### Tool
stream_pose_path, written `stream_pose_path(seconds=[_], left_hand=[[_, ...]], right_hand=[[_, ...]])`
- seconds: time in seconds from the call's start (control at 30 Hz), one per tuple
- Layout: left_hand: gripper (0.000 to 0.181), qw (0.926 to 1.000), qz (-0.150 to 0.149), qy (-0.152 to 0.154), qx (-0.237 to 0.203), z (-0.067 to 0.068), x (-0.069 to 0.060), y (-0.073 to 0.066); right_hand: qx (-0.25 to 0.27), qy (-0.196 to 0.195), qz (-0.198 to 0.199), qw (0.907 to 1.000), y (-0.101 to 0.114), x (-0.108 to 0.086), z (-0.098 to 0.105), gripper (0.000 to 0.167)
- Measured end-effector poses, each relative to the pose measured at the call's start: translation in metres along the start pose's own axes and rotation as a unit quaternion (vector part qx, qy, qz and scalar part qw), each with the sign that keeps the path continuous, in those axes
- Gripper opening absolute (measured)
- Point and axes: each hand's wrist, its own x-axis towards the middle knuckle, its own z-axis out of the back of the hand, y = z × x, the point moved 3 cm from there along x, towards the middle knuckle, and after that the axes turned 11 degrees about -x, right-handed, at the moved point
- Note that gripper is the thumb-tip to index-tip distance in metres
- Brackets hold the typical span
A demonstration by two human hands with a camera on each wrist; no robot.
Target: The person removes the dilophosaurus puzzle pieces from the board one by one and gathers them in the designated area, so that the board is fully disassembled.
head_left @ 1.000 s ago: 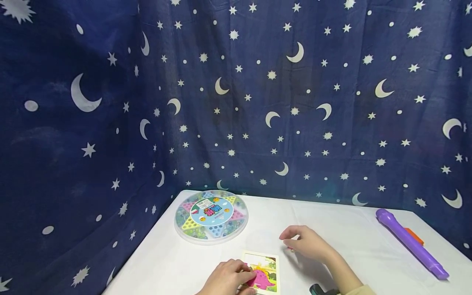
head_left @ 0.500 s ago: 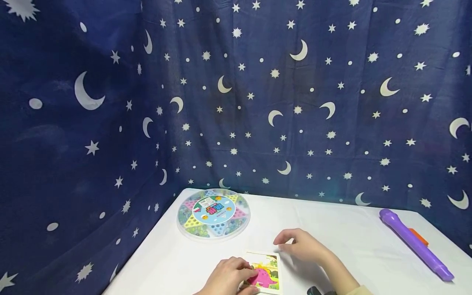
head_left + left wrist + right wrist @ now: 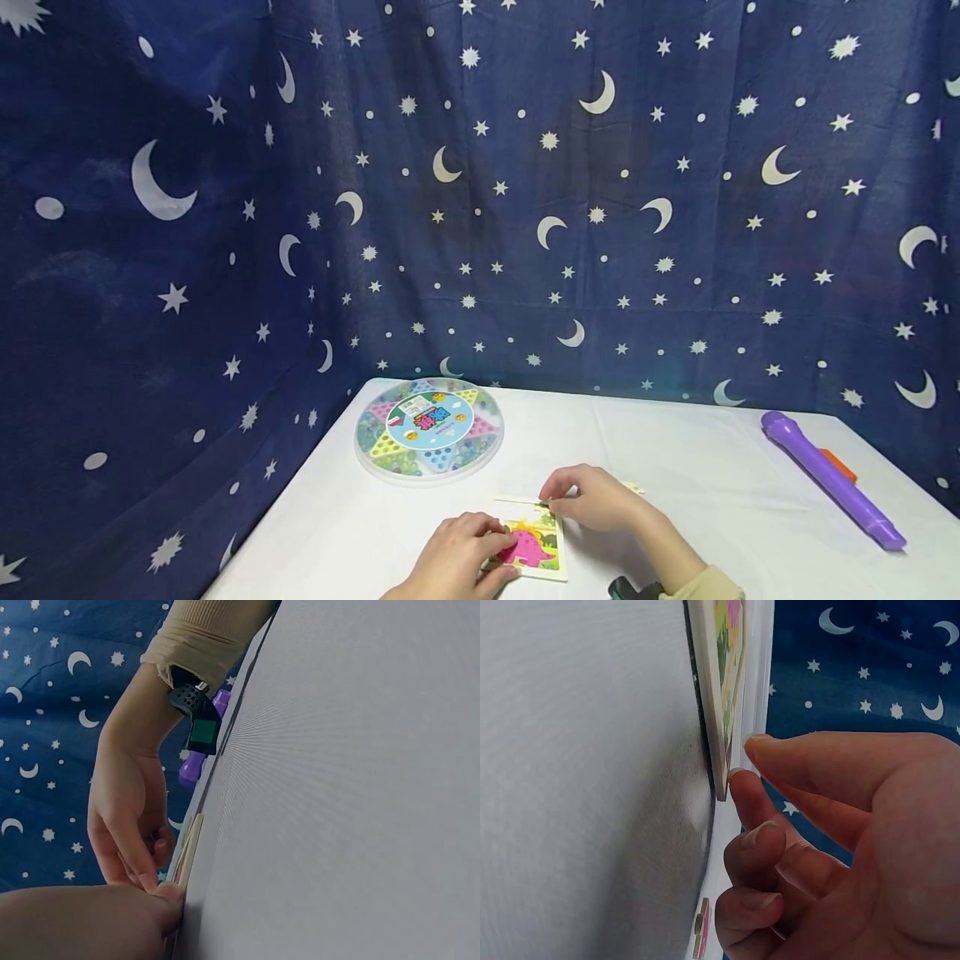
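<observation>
A square picture puzzle [image 3: 551, 562] showing a pink dinosaur lies flat near the front of the table. My left hand [image 3: 461, 554] grips it by the left side, fingers on the picture and thumb by the lower edge. At the far right corner is my right hand [image 3: 600, 500], thumb and index finger bent over the frame. The right wrist view shows these two fingertips beside the puzzle's corner [image 3: 721, 780], a small gap between them and no piece visible there. Behind the right hand lies a small loose piece [image 3: 633, 486].
A round clear marble game box [image 3: 431, 429] with a star board stands at the back left. Toward the right edge lie a purple stick [image 3: 828, 479] and an orange object [image 3: 838, 465]. A blue curtain [image 3: 510, 208] with moons and stars hangs behind and at the left.
My right hand has moved left and slightly nearer, from the table beside the puzzle to its far right corner. A loose piece shows behind it now. My left hand keeps its grip.
</observation>
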Motion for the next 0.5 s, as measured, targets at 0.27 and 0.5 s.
stream_pose_path(seconds=[0.27, 0.5], left_hand=[[0.039, 0.9998, 0.016, 0.009, -0.008, 0.000, 0.001, 0.001], [0.040, 0.9993, 0.029, 0.018, -0.014, 0.000, 0.001, 0.002]], right_hand=[[-0.052, -0.018, -0.005, 0.9985, 0.005, 0.003, -0.003, 0.004], [-0.138, -0.067, 0.004, 0.9881, 0.015, 0.005, -0.010, 0.007]])
